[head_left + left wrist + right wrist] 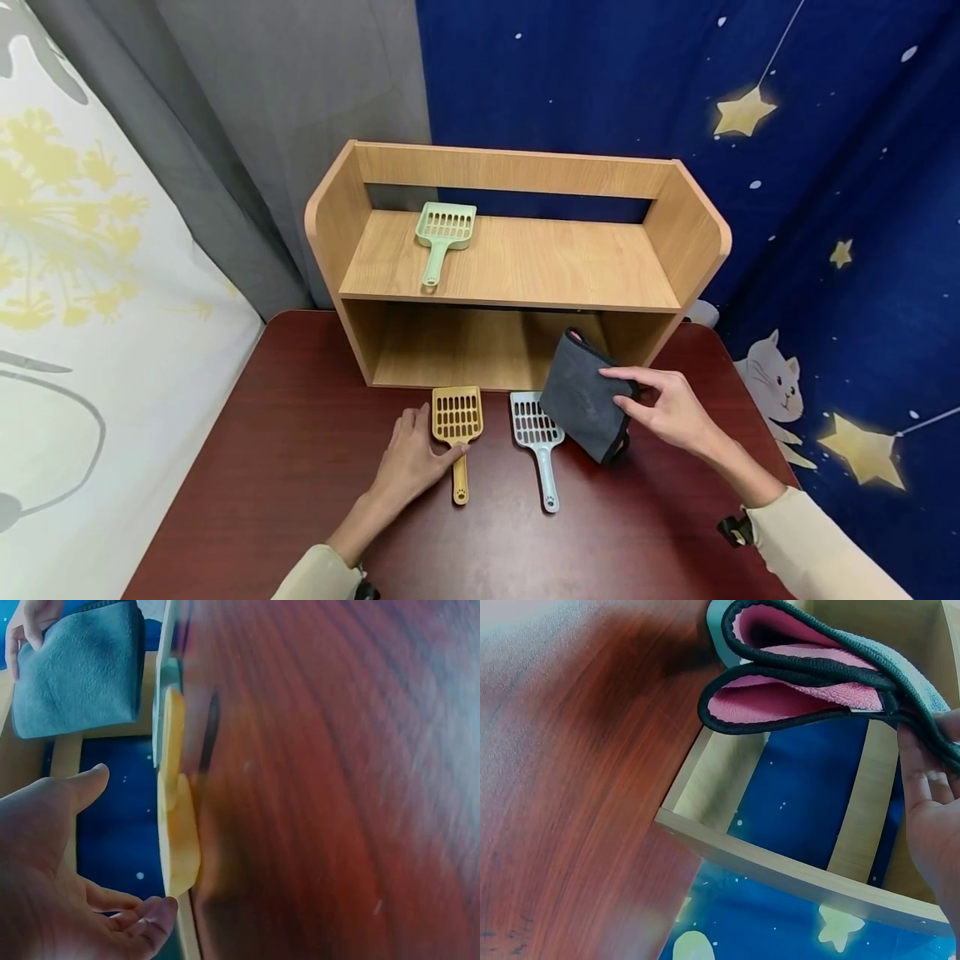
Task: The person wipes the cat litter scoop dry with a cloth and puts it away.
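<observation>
My right hand pinches a folded dark grey cloth by its right side, holding it tilted before the shelf's lower level. Pink lining and black edging show on the cloth in the right wrist view. My left hand is at a yellow slotted litter scoop on the table, with its thumb across the handle in the head view. In the left wrist view the fingertips meet the edge of the yellow scoop, and the thumb stands apart. A pale blue litter scoop lies to its right, partly overlapped by the cloth.
A two-level wooden shelf stands at the back of the dark red table. On its upper level, toward the left, lies a light green litter scoop. Grey and blue star-patterned curtains hang close behind.
</observation>
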A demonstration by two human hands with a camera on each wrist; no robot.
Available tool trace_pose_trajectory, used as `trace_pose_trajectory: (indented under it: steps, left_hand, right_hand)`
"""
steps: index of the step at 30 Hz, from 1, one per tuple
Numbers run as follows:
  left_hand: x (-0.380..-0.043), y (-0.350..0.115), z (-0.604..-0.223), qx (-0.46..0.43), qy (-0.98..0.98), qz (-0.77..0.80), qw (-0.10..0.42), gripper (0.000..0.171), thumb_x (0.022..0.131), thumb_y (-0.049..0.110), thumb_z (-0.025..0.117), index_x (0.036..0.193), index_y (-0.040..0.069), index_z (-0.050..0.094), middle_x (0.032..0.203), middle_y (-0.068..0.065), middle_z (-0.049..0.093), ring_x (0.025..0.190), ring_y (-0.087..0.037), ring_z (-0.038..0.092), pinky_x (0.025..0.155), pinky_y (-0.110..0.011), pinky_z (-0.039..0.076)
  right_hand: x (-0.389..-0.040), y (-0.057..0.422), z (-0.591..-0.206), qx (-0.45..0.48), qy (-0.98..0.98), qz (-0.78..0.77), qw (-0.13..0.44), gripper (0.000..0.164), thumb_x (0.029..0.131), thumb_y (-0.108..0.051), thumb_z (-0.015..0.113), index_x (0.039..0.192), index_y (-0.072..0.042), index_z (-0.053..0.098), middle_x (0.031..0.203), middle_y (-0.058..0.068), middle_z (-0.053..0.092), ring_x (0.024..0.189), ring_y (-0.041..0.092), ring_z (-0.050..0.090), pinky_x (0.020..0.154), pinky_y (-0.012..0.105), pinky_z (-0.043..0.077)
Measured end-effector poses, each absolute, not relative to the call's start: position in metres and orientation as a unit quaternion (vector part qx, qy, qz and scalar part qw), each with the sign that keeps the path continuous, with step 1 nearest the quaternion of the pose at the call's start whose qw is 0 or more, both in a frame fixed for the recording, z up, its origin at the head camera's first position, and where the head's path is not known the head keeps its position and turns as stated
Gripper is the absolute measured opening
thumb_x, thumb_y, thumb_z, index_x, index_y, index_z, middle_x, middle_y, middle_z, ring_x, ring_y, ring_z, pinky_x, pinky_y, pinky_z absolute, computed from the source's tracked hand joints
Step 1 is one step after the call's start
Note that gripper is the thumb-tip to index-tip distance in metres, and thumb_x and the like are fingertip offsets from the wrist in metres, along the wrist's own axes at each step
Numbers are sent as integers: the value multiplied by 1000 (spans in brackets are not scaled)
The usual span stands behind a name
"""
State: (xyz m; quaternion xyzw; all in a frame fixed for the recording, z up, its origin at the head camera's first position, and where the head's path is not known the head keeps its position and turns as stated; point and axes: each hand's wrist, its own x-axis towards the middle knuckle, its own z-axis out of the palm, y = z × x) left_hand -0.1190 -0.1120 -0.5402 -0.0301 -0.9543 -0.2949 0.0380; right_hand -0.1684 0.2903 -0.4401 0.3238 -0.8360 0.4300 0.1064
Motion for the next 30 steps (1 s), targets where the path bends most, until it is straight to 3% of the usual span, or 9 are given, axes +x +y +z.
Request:
trace_pose_trajectory:
  steps: [5, 11, 18, 23, 30]
  left_hand:
    - [-118, -104, -547, -10, -951, -308, 18, 103, 83, 54, 86, 152, -10, 45, 130, -23, 53, 117, -38, 54, 80, -57, 57]
    - [-120, -97, -552, 6, -955, -297, 18, 108, 81, 56, 87, 153, -10, 42, 133, -27, 51, 121, -41, 53, 74, -58, 57]
    - [-125, -92, -555, -1, -958, -286, 29, 110, 79, 50, 91, 153, -13, 41, 131, -28, 51, 120, -42, 53, 81, -55, 57]
    - [-127, -94, -556, -14, -955, -295, 32, 102, 79, 36, 94, 152, -14, 42, 129, -28, 52, 121, -42, 52, 85, -54, 57]
    - [-127, -104, -557, -31, -954, -296, 33, 91, 79, 20, 90, 148, -19, 44, 132, -31, 53, 124, -44, 52, 93, -57, 55]
  right_hand:
    - [-167, 289, -445, 315, -836, 438, 101, 46, 85, 11, 81, 125, -9, 77, 105, 8, 77, 66, 5, 58, 55, 19, 47]
    - [-165, 288, -448, 303, -836, 447, 93, 46, 86, 11, 80, 127, -10, 77, 108, 9, 76, 69, 7, 61, 57, 19, 50]
    - [-163, 287, -453, 294, -836, 451, 101, 45, 85, 12, 81, 125, -8, 77, 104, 8, 75, 61, 4, 54, 53, 19, 46]
    - [-162, 285, -455, 300, -828, 462, 109, 44, 83, 15, 81, 123, -1, 76, 105, 14, 75, 62, 4, 56, 53, 19, 47]
    - [-161, 286, -456, 298, -825, 467, 108, 44, 83, 14, 81, 124, -3, 76, 102, 12, 74, 57, 2, 51, 51, 19, 44]
